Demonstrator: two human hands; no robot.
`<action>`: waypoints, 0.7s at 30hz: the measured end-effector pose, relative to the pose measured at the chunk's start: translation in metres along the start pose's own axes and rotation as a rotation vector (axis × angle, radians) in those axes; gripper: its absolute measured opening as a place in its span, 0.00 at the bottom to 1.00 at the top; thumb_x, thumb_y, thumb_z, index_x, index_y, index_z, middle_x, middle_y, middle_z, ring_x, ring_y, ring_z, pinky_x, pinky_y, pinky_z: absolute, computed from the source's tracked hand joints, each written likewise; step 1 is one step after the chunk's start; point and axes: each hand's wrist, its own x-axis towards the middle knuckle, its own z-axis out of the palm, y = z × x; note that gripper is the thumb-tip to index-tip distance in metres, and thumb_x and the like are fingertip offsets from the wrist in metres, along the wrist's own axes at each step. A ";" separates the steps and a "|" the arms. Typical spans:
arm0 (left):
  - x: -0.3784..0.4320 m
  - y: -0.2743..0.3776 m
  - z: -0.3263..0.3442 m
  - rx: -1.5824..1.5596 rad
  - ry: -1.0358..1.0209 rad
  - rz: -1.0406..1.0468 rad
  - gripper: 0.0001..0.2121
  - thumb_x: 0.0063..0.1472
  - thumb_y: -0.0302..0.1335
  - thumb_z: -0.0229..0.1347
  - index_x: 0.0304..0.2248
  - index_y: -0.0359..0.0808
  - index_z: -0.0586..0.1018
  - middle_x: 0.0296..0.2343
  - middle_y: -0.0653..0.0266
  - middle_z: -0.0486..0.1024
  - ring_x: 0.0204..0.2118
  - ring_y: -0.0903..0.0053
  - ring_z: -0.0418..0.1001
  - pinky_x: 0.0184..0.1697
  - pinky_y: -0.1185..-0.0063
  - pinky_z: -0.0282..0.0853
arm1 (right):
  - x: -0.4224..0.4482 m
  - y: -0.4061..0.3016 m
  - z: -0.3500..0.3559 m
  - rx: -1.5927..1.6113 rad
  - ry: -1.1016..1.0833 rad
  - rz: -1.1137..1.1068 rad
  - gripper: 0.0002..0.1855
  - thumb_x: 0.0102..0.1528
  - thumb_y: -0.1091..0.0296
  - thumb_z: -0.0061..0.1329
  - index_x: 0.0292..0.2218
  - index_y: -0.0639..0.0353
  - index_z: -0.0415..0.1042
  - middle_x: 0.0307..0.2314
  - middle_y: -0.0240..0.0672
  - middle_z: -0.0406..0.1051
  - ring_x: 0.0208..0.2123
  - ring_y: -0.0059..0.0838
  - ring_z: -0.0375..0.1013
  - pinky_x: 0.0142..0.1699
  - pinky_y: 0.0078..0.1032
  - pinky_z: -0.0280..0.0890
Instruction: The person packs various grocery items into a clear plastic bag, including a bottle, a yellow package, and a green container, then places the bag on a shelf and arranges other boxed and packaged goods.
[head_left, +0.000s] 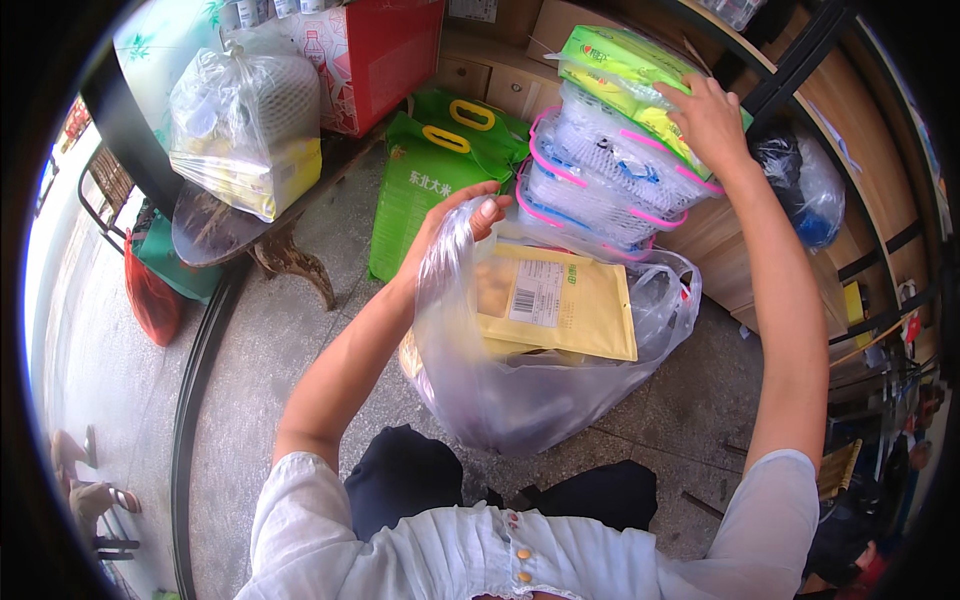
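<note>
My left hand (466, 211) holds up one handle of a translucent plastic bag (525, 405), the film looped around the thumb. A yellow food packet (592, 307) with a white label lies at the bag's mouth. The bag's other handle stands loose on the right. My right hand (705, 120) rests with spread fingers on a green plastic-wrapped pack of tissues (622, 64); whether it grips the wrap cannot be told. The pack lies tilted on stacked plastic baskets (592, 202) with pink rims and white foam netting.
Green rice bags (412, 202) with yellow handles stand behind my left hand. A wooden bench (217, 232) at left bears a filled clear bag (247, 127) and a red carton (390, 60). Wooden shelving (847, 97) runs along the right. Far left, a person's feet (124, 499) show.
</note>
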 end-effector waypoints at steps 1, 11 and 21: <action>0.000 -0.002 -0.002 -0.002 0.004 0.005 0.38 0.47 0.51 0.52 0.49 0.29 0.58 0.43 0.56 0.65 0.47 0.72 0.62 0.50 0.78 0.55 | 0.006 0.006 -0.003 0.041 0.005 -0.013 0.13 0.45 0.69 0.44 0.36 0.49 0.69 0.29 0.33 0.64 0.35 0.33 0.63 0.36 0.30 0.58; 0.002 0.003 0.007 0.070 0.031 0.039 0.36 0.49 0.50 0.51 0.49 0.31 0.59 0.43 0.56 0.65 0.45 0.73 0.63 0.49 0.78 0.56 | 0.033 0.086 -0.010 0.333 0.445 0.838 0.09 0.49 0.60 0.38 0.32 0.47 0.69 0.26 0.39 0.70 0.31 0.44 0.69 0.33 0.36 0.62; 0.007 -0.007 0.013 0.002 0.009 0.085 0.37 0.48 0.50 0.51 0.49 0.28 0.57 0.44 0.53 0.64 0.48 0.72 0.60 0.51 0.78 0.53 | -0.012 0.201 -0.122 0.446 0.583 0.554 0.12 0.53 0.65 0.40 0.35 0.63 0.68 0.24 0.29 0.70 0.28 0.18 0.67 0.36 0.15 0.59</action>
